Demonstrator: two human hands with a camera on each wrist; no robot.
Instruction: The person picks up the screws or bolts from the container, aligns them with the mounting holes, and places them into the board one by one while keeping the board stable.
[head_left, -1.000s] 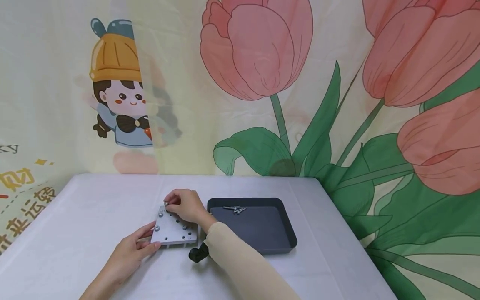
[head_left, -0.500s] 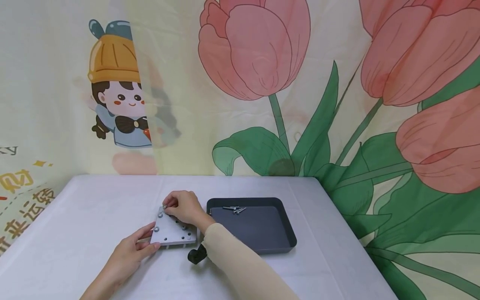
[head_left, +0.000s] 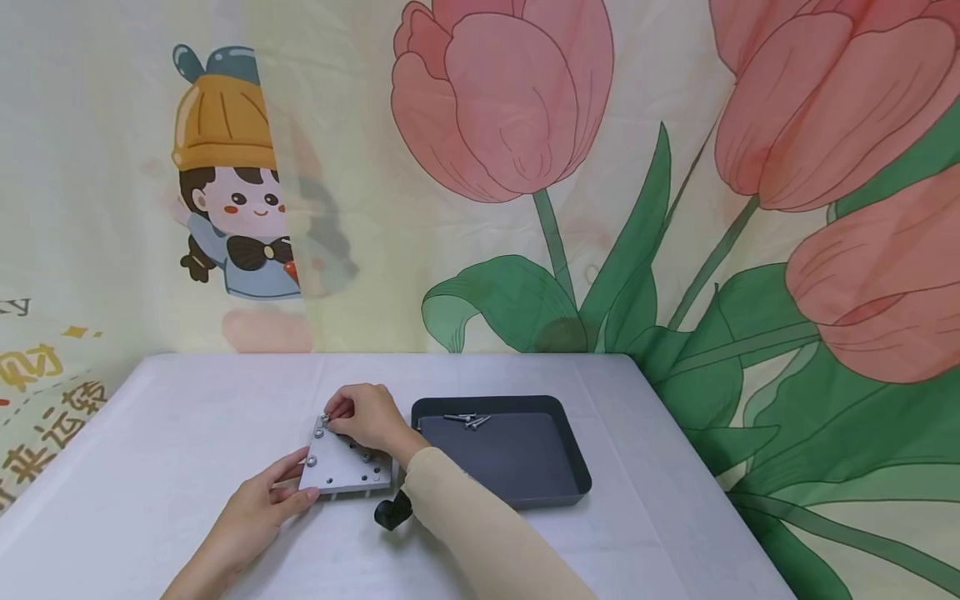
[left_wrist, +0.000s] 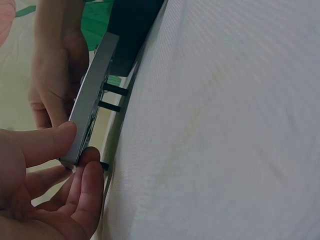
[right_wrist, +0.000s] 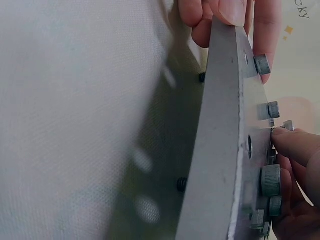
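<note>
A silver metal plate (head_left: 345, 467) with several holes and screws is held slightly above the white cloth, screw ends poking out below it. My left hand (head_left: 262, 508) grips its near left corner, thumb on the edge and fingers beneath, as the left wrist view also shows for the plate (left_wrist: 92, 100). At the plate's far left corner my right hand (head_left: 371, 417) pinches a small screw (right_wrist: 288, 125) by its head between thumb and fingers. Other screw heads (right_wrist: 270, 180) stand on the top face. The right palm covers part of the plate.
A dark tray (head_left: 517, 467) lies right of the plate, with several loose screws (head_left: 468, 420) at its back left. A black object (head_left: 392, 512) is at the right wrist. Behind the table hangs a curtain (head_left: 360, 250) printed with tulips.
The right hand has lowered slightly with the screw at the plate's far left corner. The left hand keeps its grip; the head view has shifted a little.
</note>
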